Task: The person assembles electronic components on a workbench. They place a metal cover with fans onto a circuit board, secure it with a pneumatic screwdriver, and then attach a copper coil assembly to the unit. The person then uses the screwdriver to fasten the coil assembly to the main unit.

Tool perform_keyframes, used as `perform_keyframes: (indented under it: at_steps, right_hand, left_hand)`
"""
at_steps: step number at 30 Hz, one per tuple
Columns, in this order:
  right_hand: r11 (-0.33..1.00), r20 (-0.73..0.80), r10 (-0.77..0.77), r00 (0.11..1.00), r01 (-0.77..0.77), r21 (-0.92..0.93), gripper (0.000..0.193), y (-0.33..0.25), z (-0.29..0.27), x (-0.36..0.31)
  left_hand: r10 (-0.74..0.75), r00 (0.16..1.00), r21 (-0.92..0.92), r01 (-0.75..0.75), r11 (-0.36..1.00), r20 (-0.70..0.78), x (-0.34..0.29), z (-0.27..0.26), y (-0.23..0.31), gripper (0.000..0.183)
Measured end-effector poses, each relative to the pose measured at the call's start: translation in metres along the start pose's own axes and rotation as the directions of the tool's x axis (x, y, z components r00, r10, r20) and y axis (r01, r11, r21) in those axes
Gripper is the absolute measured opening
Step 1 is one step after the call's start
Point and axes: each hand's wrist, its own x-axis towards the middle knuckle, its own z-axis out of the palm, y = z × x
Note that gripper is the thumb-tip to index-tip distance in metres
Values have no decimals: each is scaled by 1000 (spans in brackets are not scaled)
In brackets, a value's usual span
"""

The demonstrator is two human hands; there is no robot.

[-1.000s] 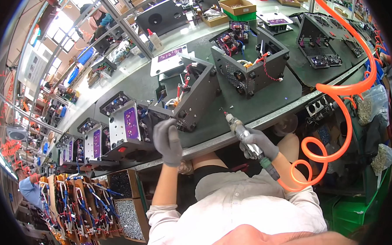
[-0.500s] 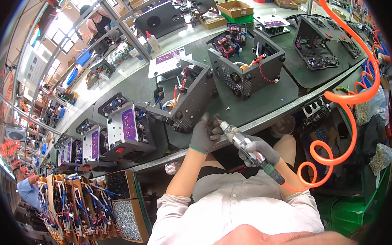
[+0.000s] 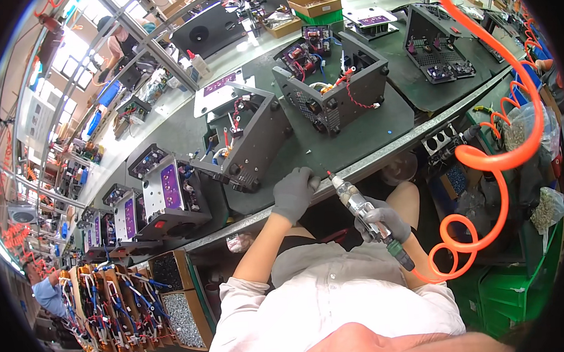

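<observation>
My right hand (image 3: 388, 219), in a grey glove, is wrapped round a silver pneumatic screwdriver (image 3: 357, 202). Its red-marked tip points up and to the left, just past the metal bench edge, apart from any part. An orange coiled air hose (image 3: 506, 213) trails from its dark rear end. My left hand (image 3: 295, 193), gloved alike, is at the bench's front edge left of the tip, fingers curled together; whatever they may hold is hidden. Beyond it, an opened dark-grey metal housing (image 3: 255, 139) with wires inside stands tilted on the green mat (image 3: 350, 151).
A second opened housing (image 3: 335, 92) with red wires stands farther right. Several housings with purple boards (image 3: 170, 186) line the left. Bundled cables (image 3: 108, 303) and a box of small metal fasteners (image 3: 185, 318) are at lower left; a green crate (image 3: 504, 292) is at lower right.
The view has shifted, so the bench things sit farther left and up. My left fingers have turned more knuckles-up at the bench edge. My right hand keeps the screwdriver.
</observation>
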Motion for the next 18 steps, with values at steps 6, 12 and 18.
perform_keyframes:
  at_steps: [6, 12, 18]
  right_hand:
    - [1000, 18, -6, 1000, 6, 4, 57, 4, -8, -6]
    - [996, 73, -77, 994, 73, 61, 67, 2, -7, -13]
    - [996, 126, -90, 988, 89, 14, 75, -13, -2, -21]
  left_hand:
    - [-41, 990, 113, 25, 993, 136, 2, -1, 13, 22]
    - [-247, 955, -756, 285, 589, 167, 24, -19, 3, 17]
    - [2, 891, -889, 453, -68, 454, 39, -40, 24, 20]
